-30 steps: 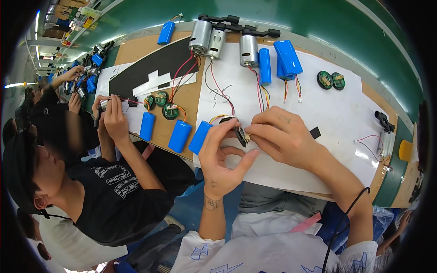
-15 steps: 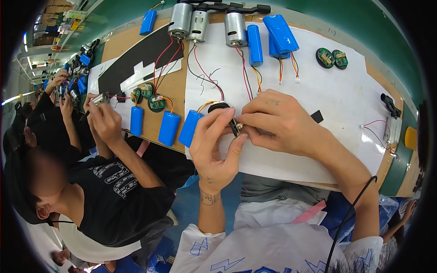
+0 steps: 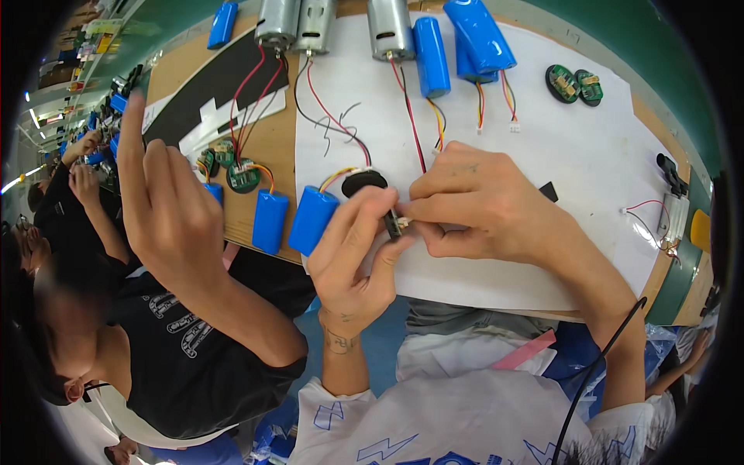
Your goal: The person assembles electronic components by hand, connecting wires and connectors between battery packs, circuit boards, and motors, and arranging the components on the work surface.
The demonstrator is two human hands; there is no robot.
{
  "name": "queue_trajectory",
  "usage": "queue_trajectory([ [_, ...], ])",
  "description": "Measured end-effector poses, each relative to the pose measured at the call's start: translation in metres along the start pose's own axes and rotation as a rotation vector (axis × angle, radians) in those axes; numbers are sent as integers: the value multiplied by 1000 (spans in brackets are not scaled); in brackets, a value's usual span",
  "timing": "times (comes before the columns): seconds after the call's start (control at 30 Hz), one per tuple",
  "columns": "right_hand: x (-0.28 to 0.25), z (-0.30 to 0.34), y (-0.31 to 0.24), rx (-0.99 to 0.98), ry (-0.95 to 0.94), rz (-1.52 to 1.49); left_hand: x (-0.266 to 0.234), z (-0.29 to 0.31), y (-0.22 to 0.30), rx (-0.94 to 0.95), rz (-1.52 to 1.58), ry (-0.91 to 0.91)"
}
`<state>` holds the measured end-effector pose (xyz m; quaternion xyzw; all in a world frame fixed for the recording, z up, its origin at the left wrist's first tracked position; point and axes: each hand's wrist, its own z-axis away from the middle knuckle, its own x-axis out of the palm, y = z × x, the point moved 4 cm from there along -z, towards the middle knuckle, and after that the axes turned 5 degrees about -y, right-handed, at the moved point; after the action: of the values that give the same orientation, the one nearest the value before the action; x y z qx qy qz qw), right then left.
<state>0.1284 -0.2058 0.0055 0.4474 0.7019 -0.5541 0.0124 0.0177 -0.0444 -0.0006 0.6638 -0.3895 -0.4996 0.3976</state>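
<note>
Head view. Counts, left to right. Co-worker's hand (image 3: pixel 174 217): 1 nearest, raised left of the left hand (image 3: pixel 353 252), index finger extended. Blue battery packs (image 3: pixel 270 223): 7 visible; 4 left of the left hand, one of them partly hidden behind the co-worker, 3 beyond the right hand (image 3: pixel 488 205), two of these stacked. Green circuit boards (image 3: pixel 242 178): 5 lying loose of the hands; 3 clustered left of the left hand, 2 side by side beyond and right of the right hand. Silver motors (image 3: pixel 390 32): 4; 3 beyond the left hand, 1 well right of the right hand. Black disc (image 3: pixel 363 181): 1, just beyond the left fingers; contact cannot be told. Black strip (image 3: pixel 549 191): 1, near the right hand, on its right.

Hands. Left: partly curled, grasping a small dark board (image 3: pixel 392 226) edge-on between thumb and fingertips. Right: thumb and index pinched at a pale connector (image 3: pixel 404 222) on that board's right side, other fingers folded. Held board sits between both hands, over the white sheet (image 3: pixel 480 280).
</note>
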Motion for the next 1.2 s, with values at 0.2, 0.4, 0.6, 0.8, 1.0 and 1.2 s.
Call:
queue_trajectory([
  [0.2,1,-7,-6,-24,-40,29,-10,4,5,12,78,52],
  [0.4,-4,-1,-21,-19,15,82,-10,12,-7,100,191,94],
  [0.6,-17,21,-63,250,36,-235,18,17,17,189,155,123],
  [0.8,-26,73,-74,316,160,-122,68,22,42,315,9,188],
  [1.0,-74,116,-49,521,555,-29,85,24,54,230,-109,39],
  [1.2,-105,120,-32,433,659,108,88,22,48,173,-175,105],
])
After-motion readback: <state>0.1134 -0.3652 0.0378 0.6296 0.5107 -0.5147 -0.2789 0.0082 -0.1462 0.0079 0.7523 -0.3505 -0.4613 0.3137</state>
